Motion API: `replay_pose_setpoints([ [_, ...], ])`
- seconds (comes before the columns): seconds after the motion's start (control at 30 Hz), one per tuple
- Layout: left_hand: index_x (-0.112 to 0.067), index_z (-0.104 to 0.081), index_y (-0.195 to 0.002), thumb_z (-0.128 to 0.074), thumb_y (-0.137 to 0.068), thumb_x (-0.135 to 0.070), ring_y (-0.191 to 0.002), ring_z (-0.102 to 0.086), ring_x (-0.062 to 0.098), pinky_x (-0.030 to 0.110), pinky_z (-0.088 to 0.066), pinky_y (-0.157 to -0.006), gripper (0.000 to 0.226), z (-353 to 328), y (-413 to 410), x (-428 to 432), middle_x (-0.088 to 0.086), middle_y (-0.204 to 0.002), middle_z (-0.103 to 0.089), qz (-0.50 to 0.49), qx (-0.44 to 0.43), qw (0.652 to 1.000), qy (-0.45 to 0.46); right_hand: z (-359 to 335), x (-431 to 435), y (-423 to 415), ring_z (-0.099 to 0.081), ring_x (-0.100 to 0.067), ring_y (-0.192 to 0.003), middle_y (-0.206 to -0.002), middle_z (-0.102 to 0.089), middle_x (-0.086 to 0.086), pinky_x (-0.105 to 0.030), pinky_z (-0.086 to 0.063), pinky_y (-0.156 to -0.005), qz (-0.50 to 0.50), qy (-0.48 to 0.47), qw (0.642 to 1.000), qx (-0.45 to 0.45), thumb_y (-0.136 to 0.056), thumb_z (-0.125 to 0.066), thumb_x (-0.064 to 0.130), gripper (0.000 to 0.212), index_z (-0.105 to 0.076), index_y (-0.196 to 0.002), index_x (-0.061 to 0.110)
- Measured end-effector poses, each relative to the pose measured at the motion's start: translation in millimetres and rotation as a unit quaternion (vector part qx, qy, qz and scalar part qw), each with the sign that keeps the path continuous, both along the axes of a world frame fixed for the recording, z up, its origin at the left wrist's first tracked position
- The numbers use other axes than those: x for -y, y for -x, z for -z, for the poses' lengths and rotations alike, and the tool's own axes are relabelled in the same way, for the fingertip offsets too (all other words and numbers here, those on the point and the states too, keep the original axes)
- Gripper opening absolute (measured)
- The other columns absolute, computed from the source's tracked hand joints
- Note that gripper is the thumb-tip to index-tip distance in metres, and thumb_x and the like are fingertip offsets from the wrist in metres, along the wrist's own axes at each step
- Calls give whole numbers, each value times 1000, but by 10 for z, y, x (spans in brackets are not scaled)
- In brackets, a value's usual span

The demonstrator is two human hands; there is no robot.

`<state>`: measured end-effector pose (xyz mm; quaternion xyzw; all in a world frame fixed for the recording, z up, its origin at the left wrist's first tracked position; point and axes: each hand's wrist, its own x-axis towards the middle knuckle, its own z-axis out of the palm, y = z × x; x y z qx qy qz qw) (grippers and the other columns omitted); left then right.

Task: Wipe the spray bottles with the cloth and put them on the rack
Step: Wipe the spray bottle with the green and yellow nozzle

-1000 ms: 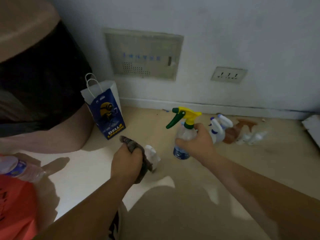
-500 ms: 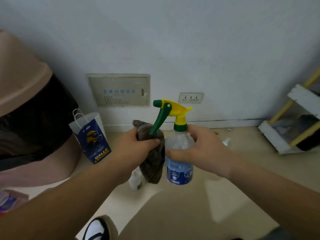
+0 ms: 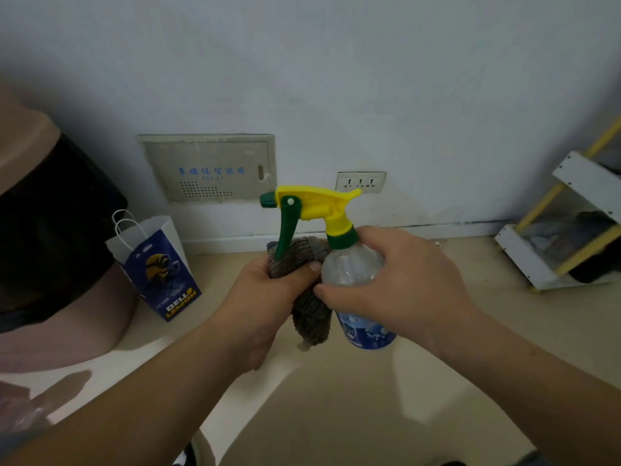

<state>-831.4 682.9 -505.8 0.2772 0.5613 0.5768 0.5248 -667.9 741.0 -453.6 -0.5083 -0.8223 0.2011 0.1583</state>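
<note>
Your right hand curls round the clear spray bottle (yellow and green trigger head), held upright above the floor; your left hand grips the bunched cloth against its side, with the rack far right by the wall

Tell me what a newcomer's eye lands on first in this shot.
First comes the spray bottle with its yellow and green trigger head, held upright at centre by the right hand. Just left of it, the left hand grips a striped cloth. Then come the blue paper bag by the wall at left and the white-and-yellow rack at far right.
</note>
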Motion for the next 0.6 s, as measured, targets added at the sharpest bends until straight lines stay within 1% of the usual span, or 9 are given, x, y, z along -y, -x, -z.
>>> replay_pose_setpoints([
  [0.07,-16,-73,-120,-64,-98,-10,-114,-71,29,54,-50,-108,25,42,13,-29,9,-116,-77,5,-6,1000,3,49,-38,5,-59,-10,-95,-98,-62,13,-36,-53,-82,-5,-23,999,24,-62,-74,77,61,-61,-112,45],
  [0.13,-20,-74,-118,-64,-98,-11,-115,-70,29,55,-49,-108,24,84,22,-47,7,-116,-77,6,-18,1000,-1,118,-90,9,-57,-11,-93,-95,-58,13,-33,-49,-76,-14,-55,997,43,-63,-71,79,62,-59,-116,49],
  [0.2,-24,-74,-116,-64,-99,-13,-111,-72,27,51,-53,-105,23,101,12,-55,5,-113,-78,1,-38,999,-7,175,-148,8,-57,-11,-90,-92,-55,12,-32,-46,-72,-19,-76,996,48,-64,-69,80,64,-57,-120,53],
  [0.27,-25,-72,-116,-62,-100,-15,-105,-74,27,47,-57,-98,22,114,-8,-49,6,-109,-78,4,-42,999,-13,220,-197,3,-59,-12,-87,-91,-54,11,-33,-48,-72,-20,-78,996,36,-64,-70,78,64,-57,-121,55],
  [0.33,-24,-69,-123,-61,-101,-20,-107,-73,29,52,-54,-102,25,140,-27,-44,9,-113,-77,19,-25,999,-8,264,-241,2,-60,-13,-85,-89,-54,10,-35,-51,-73,-21,-83,996,10,-64,-73,75,61,-60,-119,53],
  [0.43,-25,-64,-133,-57,-102,-28,-114,-70,30,61,-46,-109,32,185,-46,-51,7,-121,-75,47,-3,999,15,332,-310,-4,-60,-12,-83,-88,-53,10,-36,-52,-71,-30,-87,995,-21,-62,-72,74,62,-62,-119,52],
  [0.5,-26,-67,-129,-54,-104,-25,-113,-71,26,55,-49,-108,28,170,-32,-70,4,-119,-76,44,-2,999,27,374,-360,-25,-57,-11,-82,-90,-51,11,-35,-50,-70,-47,-82,995,-26,-60,-69,75,67,-60,-123,52],
  [0.57,-28,-71,-118,-56,-104,-23,-108,-73,22,50,-53,-104,21,145,29,-89,0,-111,-79,7,-25,999,45,425,-418,-52,-55,-9,-83,-93,-49,11,-33,-48,-70,-64,-64,995,-39,-62,-75,70,68,-60,-125,51],
  [0.6,-28,-72,-113,-57,-103,-23,-107,-73,22,50,-53,-103,19,143,83,-96,-1,-107,-79,-19,-43,997,56,457,-448,-70,-54,-8,-83,-94,-49,11,-31,-46,-69,-70,-59,995,-43,-63,-78,66,67,-60,-125,51],
])
